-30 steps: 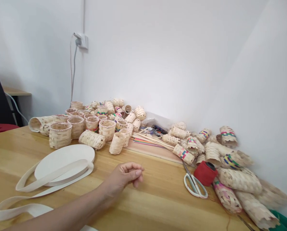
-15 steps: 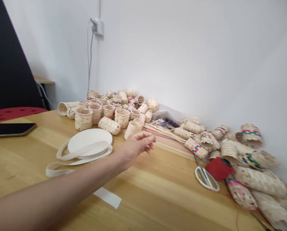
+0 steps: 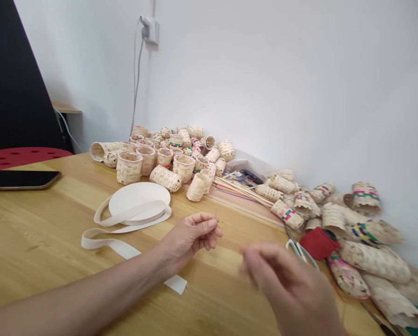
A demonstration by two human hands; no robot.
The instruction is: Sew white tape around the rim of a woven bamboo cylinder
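L hand (image 3: 191, 234) pinches needle (image 3: 216, 213), R hand (image 3: 295, 284) blurred, can't tell grip, tabletop (image 3: 226, 280) btwn 'em, tape end (image 3: 177, 284) nr L wrist.

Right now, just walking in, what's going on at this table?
A person's left hand pinches a thin, needle-like piece above the table. The right hand is raised nearby, too blurred to tell whether it holds anything. It partly hides the scissors, which lie beside a red spool. A roll of white tape lies partly unwound, and small woven baskets are heaped along the wall.
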